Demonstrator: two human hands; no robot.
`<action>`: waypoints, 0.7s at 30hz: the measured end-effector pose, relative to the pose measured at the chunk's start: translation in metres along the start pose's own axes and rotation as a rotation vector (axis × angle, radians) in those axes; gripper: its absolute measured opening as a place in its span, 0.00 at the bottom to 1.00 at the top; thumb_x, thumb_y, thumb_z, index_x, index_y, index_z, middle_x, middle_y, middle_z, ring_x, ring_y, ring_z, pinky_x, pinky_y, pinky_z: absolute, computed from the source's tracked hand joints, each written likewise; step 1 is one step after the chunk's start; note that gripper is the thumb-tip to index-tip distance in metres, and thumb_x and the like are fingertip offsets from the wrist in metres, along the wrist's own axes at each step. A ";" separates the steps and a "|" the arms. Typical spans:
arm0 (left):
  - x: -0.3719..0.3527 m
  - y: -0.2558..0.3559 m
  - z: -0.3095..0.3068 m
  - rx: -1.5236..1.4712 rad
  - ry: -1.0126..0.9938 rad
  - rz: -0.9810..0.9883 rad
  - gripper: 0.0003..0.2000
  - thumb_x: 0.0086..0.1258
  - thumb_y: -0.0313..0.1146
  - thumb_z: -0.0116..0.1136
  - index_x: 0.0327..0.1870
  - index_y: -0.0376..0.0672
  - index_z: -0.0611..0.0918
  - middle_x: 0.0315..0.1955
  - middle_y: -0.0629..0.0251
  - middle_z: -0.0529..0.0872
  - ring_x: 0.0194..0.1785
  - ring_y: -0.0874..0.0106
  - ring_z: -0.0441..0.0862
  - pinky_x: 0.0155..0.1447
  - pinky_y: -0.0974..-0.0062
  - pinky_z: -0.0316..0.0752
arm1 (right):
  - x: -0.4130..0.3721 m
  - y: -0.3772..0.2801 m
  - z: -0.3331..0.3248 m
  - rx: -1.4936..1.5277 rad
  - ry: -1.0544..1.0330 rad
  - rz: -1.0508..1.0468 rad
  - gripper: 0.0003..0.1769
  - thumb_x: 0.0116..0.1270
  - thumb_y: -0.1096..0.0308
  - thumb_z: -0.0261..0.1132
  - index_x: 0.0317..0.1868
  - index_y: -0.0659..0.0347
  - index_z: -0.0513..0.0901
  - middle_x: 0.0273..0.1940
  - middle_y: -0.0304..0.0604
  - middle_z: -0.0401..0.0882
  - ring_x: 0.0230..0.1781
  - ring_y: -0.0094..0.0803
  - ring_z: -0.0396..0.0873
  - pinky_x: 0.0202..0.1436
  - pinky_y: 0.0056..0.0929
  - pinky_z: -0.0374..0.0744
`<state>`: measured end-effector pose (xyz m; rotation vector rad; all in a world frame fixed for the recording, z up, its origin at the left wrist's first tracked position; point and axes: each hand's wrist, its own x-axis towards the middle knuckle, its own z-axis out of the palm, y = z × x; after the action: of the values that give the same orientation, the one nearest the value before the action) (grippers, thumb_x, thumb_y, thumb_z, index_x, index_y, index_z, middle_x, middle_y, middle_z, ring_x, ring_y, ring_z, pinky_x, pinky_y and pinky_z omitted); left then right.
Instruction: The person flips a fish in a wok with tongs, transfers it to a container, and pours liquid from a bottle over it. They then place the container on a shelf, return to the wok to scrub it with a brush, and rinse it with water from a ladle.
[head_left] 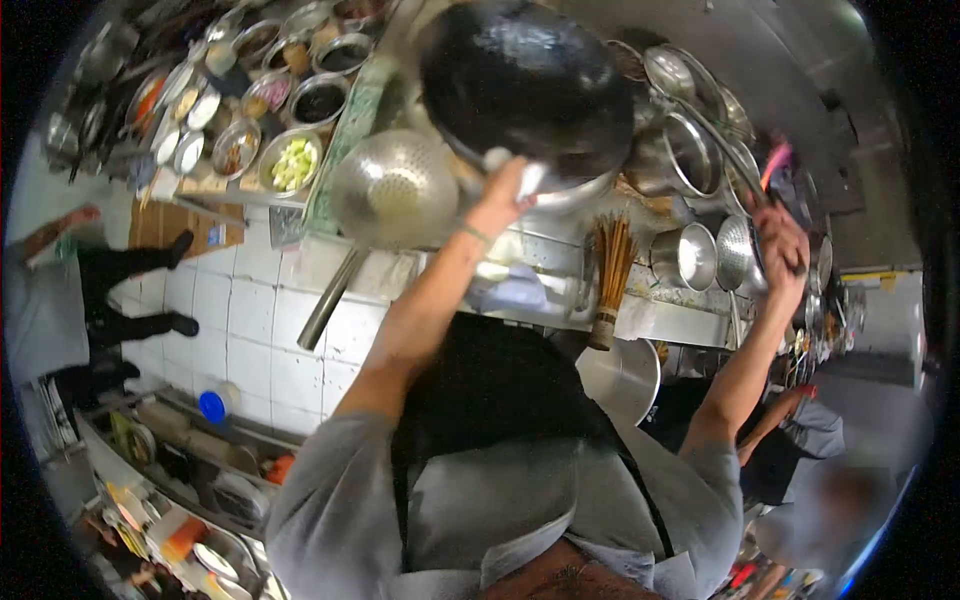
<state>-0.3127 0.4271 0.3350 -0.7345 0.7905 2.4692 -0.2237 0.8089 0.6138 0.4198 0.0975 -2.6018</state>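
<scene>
At twelve o'clock in the view, over a steel cooking range (690, 318), a black wok (525, 85) sits tilted, its dark round underside turned towards the camera. The left hand (505, 195) lies at the wok's six o'clock, closed tight on the handle, with something white bunched inside the grip (it may be a cloth; it is too blurred to tell). The right hand (785, 250) is well apart from it, at four o'clock from the wok. It is clenched in a fist round a long thin handle (725, 145) that slants up towards eleven o'clock. What hangs at the handle's far end cannot be made out.

Just beside the left hand at nine o'clock rests a perforated steel strainer (395, 190), whose own handle runs down towards seven o'clock. Farther out at ten o'clock stand steel bowls, one of them a bowl of chopped green vegetable (292, 163) and another a bowl of dark sauce (320, 100). Between the two arms a bamboo brush (612, 265) stands upright. A co-worker in grey (45, 305) is on the white tiled floor (250, 320) at nine o'clock.
</scene>
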 end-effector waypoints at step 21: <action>-0.012 0.004 0.012 0.023 0.036 -0.063 0.07 0.72 0.37 0.55 0.37 0.43 0.79 0.27 0.61 0.81 0.26 0.68 0.78 0.22 0.71 0.69 | 0.116 0.171 -0.092 -1.049 0.140 -0.218 0.19 0.75 0.67 0.57 0.60 0.73 0.72 0.31 0.38 0.70 0.11 0.14 0.60 0.05 0.16 0.58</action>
<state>-0.3103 0.4286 0.3518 -0.7859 0.7955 2.3929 -0.2109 0.6187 0.4914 0.1903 1.5199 -2.2966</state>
